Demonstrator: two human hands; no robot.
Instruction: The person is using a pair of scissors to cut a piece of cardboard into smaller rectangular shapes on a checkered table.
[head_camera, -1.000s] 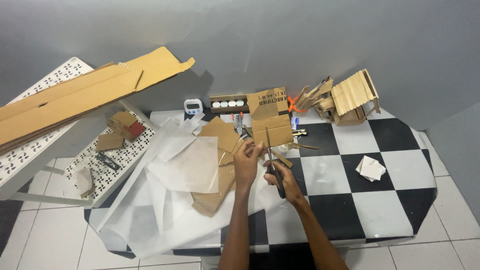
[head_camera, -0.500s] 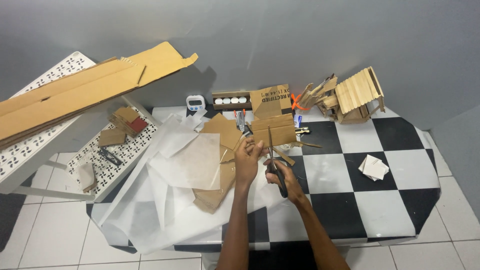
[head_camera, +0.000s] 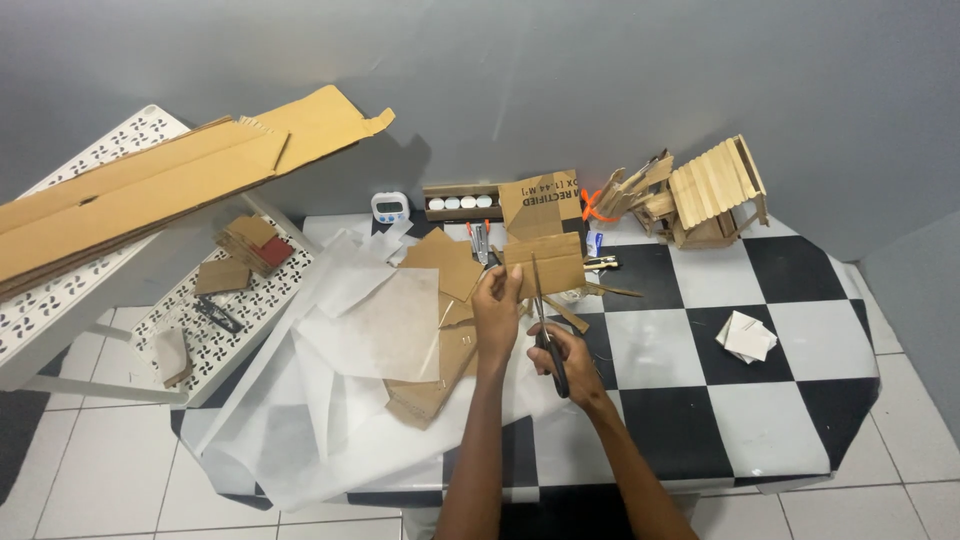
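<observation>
Sheets of translucent white paper sprawled over the left half of the desk, with loose brown cardboard offcuts lying on and under them just left of the hands. Behind the work, against the wall, stood a small white digital timer, a narrow tray holding a row of white round pots, a propped-up scrap of printed cardboard and a little house built of wooden sticks. A folded wad of white paper lay well apart on the right. To the left, a white perforated rack carried more cardboard scraps, and a long flattened cardboard box leaned across it.

The left hand pinched the lower left edge of a rectangular cardboard piece, holding it up above the desk. The right hand was closed through the handles of black-handled scissors, whose blades ran up into the lower edge of that piece, just right of the left hand's fingers. How far the blades stood apart I could not tell.

The desk had a glossy black-and-white chequered top with cut corners. It stood on a white tiled floor before a plain grey wall.
</observation>
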